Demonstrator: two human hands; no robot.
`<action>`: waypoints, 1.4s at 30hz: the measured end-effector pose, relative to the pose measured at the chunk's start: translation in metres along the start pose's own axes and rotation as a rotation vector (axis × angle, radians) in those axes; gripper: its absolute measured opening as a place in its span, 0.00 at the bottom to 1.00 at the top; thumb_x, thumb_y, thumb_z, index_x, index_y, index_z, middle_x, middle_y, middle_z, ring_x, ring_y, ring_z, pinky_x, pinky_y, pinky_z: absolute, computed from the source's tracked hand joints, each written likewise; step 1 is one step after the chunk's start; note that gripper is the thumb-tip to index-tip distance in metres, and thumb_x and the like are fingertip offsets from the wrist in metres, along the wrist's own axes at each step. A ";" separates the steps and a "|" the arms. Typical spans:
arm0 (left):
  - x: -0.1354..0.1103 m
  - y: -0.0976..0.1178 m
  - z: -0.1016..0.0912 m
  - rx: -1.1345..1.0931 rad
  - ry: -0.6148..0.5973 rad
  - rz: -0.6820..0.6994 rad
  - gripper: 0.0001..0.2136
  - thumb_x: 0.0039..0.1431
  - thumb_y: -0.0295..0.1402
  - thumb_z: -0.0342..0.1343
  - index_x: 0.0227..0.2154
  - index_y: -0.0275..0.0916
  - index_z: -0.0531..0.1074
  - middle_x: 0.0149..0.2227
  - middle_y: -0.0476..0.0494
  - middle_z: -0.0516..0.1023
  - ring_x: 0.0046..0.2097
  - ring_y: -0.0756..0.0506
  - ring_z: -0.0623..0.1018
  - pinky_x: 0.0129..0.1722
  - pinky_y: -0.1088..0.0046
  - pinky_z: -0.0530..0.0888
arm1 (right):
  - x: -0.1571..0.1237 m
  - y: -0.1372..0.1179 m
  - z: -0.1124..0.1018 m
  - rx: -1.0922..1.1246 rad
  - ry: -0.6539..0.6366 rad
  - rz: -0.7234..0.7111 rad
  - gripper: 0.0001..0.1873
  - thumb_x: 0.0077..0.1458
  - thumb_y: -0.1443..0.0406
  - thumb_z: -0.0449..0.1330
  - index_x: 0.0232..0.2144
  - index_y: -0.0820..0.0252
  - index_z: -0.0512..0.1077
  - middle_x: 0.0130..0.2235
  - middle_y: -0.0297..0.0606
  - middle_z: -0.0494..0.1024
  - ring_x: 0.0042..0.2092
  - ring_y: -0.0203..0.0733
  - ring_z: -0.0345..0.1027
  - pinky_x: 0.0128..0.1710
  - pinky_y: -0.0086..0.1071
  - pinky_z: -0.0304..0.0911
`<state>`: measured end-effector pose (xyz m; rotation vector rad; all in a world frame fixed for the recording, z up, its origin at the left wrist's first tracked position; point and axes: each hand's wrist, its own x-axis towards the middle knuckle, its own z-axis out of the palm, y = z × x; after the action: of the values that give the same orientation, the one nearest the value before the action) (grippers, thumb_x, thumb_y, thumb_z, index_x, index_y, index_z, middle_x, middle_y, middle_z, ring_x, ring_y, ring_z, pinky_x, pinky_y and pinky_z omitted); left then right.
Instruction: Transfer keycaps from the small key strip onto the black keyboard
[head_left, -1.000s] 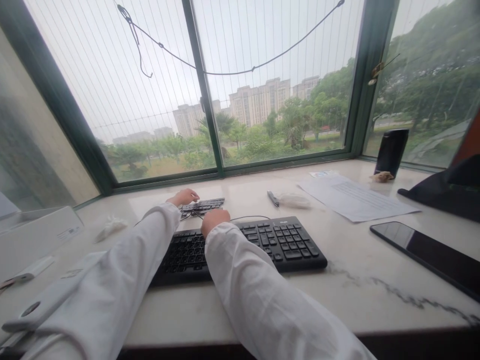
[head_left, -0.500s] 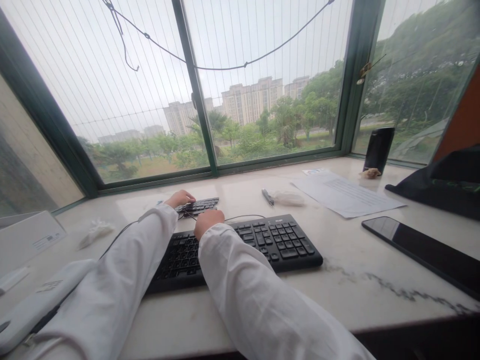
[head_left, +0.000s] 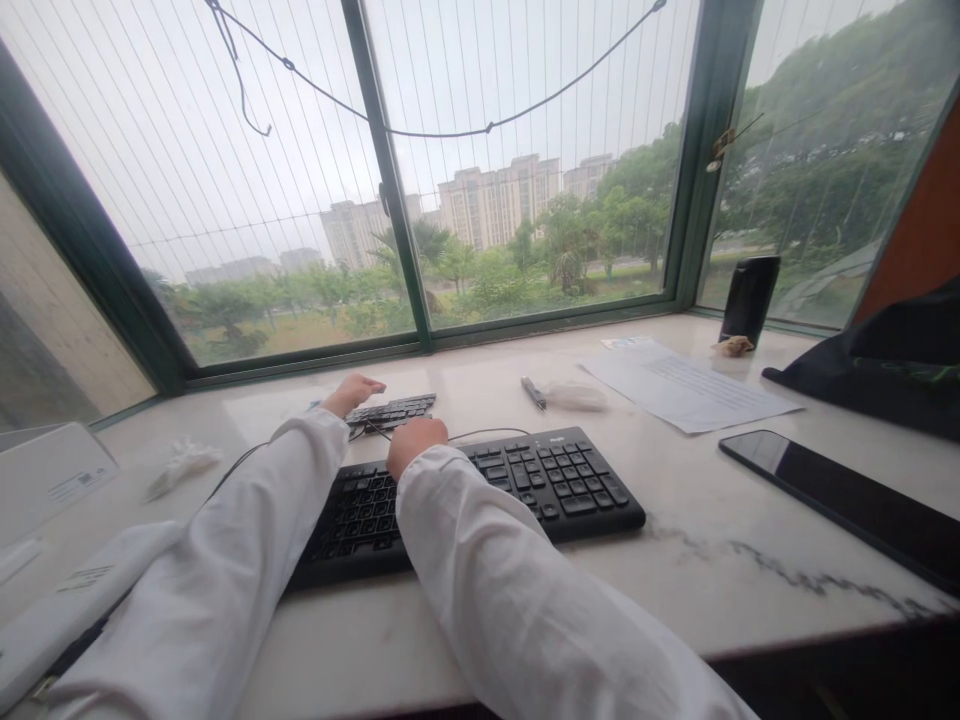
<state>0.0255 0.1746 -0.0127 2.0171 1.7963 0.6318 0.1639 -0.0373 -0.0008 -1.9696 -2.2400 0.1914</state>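
Observation:
A black keyboard lies on the marble-patterned counter, its left part showing bare key sockets and its right part fitted with keys. Behind it rows of loose black keycaps are laid out. Just above those rows is my left hand, fingers pinched together with a small dark keycap at their tips. My right hand is closed over the keyboard's back edge, near the middle. Its fingertips face away, so what they hold is hidden. A thin black wire runs beside it.
A grey-and-black pen-like tool and a clear plastic bag lie behind the keyboard. To the right are a printed sheet, a phone and a black can. A white box and crumpled plastic are left.
My left hand has risen slightly from the loose keycaps, with a small dark keycap at its fingertips. My right hand has stayed at the keyboard. The view has shifted slightly.

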 end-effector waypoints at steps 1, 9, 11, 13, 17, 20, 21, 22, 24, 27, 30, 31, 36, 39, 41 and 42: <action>-0.002 0.002 -0.002 -0.008 0.007 0.007 0.17 0.48 0.40 0.62 0.39 0.35 0.80 0.19 0.48 0.73 0.20 0.52 0.63 0.21 0.76 0.59 | 0.001 0.000 0.001 -0.006 0.004 -0.001 0.20 0.49 0.62 0.58 0.46 0.60 0.75 0.48 0.48 0.77 0.48 0.47 0.70 0.41 0.36 0.66; -0.033 0.028 -0.021 -0.072 0.022 0.128 0.17 0.51 0.41 0.60 0.39 0.34 0.79 0.30 0.43 0.79 0.26 0.51 0.68 0.25 0.76 0.63 | 0.000 0.000 0.003 -0.051 0.061 -0.006 0.18 0.52 0.62 0.56 0.45 0.60 0.76 0.46 0.50 0.77 0.46 0.47 0.72 0.41 0.37 0.66; -0.046 0.037 -0.022 -0.090 0.016 0.177 0.16 0.52 0.39 0.58 0.39 0.33 0.79 0.34 0.42 0.80 0.28 0.51 0.70 0.27 0.75 0.64 | -0.004 0.000 0.001 -0.054 0.085 -0.010 0.18 0.52 0.62 0.56 0.44 0.60 0.76 0.45 0.50 0.78 0.46 0.48 0.72 0.41 0.37 0.66; -0.061 0.046 -0.024 -0.111 0.000 0.228 0.15 0.53 0.39 0.57 0.38 0.34 0.79 0.36 0.42 0.81 0.30 0.50 0.72 0.29 0.75 0.66 | -0.007 0.001 -0.002 -0.057 0.111 -0.008 0.17 0.52 0.63 0.56 0.43 0.60 0.76 0.44 0.50 0.78 0.45 0.48 0.72 0.40 0.37 0.66; -0.095 0.059 -0.029 -0.159 -0.028 0.358 0.13 0.55 0.39 0.56 0.37 0.36 0.79 0.38 0.41 0.80 0.36 0.48 0.76 0.35 0.74 0.69 | -0.011 0.003 -0.005 -0.063 0.169 -0.011 0.16 0.55 0.63 0.54 0.42 0.62 0.76 0.44 0.52 0.77 0.44 0.49 0.72 0.39 0.37 0.65; -0.122 0.060 -0.036 -0.155 -0.047 0.450 0.13 0.55 0.40 0.56 0.36 0.37 0.78 0.38 0.40 0.80 0.39 0.46 0.77 0.39 0.71 0.70 | -0.013 0.004 -0.004 -0.084 0.207 -0.019 0.17 0.55 0.59 0.54 0.41 0.63 0.76 0.42 0.52 0.78 0.43 0.49 0.73 0.39 0.37 0.65; -0.131 0.058 -0.038 -0.152 -0.056 0.468 0.13 0.55 0.40 0.56 0.36 0.37 0.78 0.39 0.40 0.80 0.40 0.45 0.77 0.40 0.71 0.70 | -0.013 0.004 -0.003 -0.092 0.219 -0.025 0.17 0.55 0.58 0.55 0.40 0.63 0.76 0.42 0.52 0.78 0.42 0.49 0.73 0.39 0.37 0.65; -0.139 0.056 -0.040 -0.155 -0.061 0.477 0.13 0.55 0.40 0.56 0.36 0.37 0.78 0.39 0.40 0.80 0.41 0.45 0.77 0.40 0.70 0.70 | -0.012 0.004 -0.002 -0.098 0.229 -0.031 0.18 0.55 0.57 0.55 0.40 0.62 0.76 0.42 0.51 0.78 0.42 0.49 0.73 0.39 0.37 0.65; -0.151 0.049 -0.043 -0.161 -0.086 0.482 0.13 0.55 0.40 0.56 0.37 0.36 0.78 0.39 0.40 0.80 0.42 0.45 0.77 0.41 0.71 0.71 | -0.011 0.004 0.000 -0.103 0.249 -0.038 0.19 0.56 0.56 0.54 0.40 0.62 0.76 0.41 0.51 0.78 0.42 0.49 0.73 0.39 0.37 0.64; -0.161 0.037 -0.045 -0.164 -0.091 0.483 0.14 0.54 0.40 0.57 0.37 0.36 0.79 0.38 0.40 0.81 0.41 0.45 0.77 0.41 0.71 0.71 | -0.009 0.003 0.000 -0.112 0.266 -0.045 0.20 0.57 0.54 0.53 0.41 0.62 0.76 0.39 0.51 0.78 0.42 0.49 0.73 0.38 0.37 0.64; -0.162 0.022 -0.041 -0.161 -0.034 0.477 0.13 0.54 0.41 0.57 0.36 0.38 0.79 0.38 0.42 0.81 0.41 0.45 0.77 0.41 0.72 0.72 | -0.008 0.003 -0.003 -0.127 0.282 -0.075 0.20 0.57 0.53 0.52 0.41 0.61 0.75 0.38 0.50 0.78 0.41 0.49 0.73 0.37 0.37 0.64; -0.161 0.018 -0.039 -0.167 -0.014 0.471 0.13 0.55 0.41 0.56 0.36 0.38 0.79 0.38 0.42 0.81 0.41 0.45 0.77 0.41 0.72 0.72 | -0.008 0.003 -0.005 -0.127 0.297 -0.087 0.20 0.57 0.53 0.52 0.41 0.60 0.74 0.38 0.49 0.78 0.40 0.49 0.73 0.36 0.36 0.63; -0.155 0.001 -0.033 -0.118 0.061 0.439 0.11 0.56 0.39 0.55 0.36 0.40 0.79 0.38 0.44 0.81 0.40 0.45 0.78 0.42 0.72 0.71 | -0.011 -0.001 -0.008 -0.134 0.366 -0.146 0.20 0.59 0.52 0.51 0.44 0.56 0.71 0.38 0.46 0.78 0.39 0.48 0.73 0.37 0.37 0.62; -0.157 -0.002 -0.034 -0.036 0.197 0.446 0.10 0.56 0.37 0.55 0.35 0.43 0.80 0.37 0.46 0.81 0.40 0.45 0.77 0.45 0.70 0.70 | -0.012 -0.005 -0.008 -0.158 0.352 -0.144 0.20 0.59 0.52 0.51 0.47 0.55 0.69 0.39 0.47 0.78 0.41 0.49 0.72 0.39 0.37 0.61; -0.160 -0.001 -0.036 -0.014 0.253 0.469 0.10 0.57 0.37 0.54 0.35 0.44 0.80 0.37 0.47 0.81 0.41 0.45 0.77 0.47 0.69 0.69 | -0.013 -0.006 -0.006 -0.173 0.352 -0.131 0.20 0.59 0.52 0.51 0.49 0.54 0.68 0.40 0.47 0.78 0.42 0.49 0.72 0.40 0.37 0.60; -0.161 -0.001 -0.036 -0.012 0.264 0.480 0.09 0.57 0.36 0.54 0.35 0.44 0.80 0.37 0.47 0.81 0.41 0.45 0.77 0.47 0.68 0.69 | -0.013 -0.007 -0.006 -0.178 0.357 -0.128 0.20 0.59 0.52 0.50 0.49 0.53 0.68 0.40 0.46 0.78 0.41 0.48 0.72 0.39 0.37 0.60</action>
<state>-0.0098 0.0143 0.0027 2.4720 1.4244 1.0876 0.1600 -0.0509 0.0060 -1.7591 -2.1933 -0.3573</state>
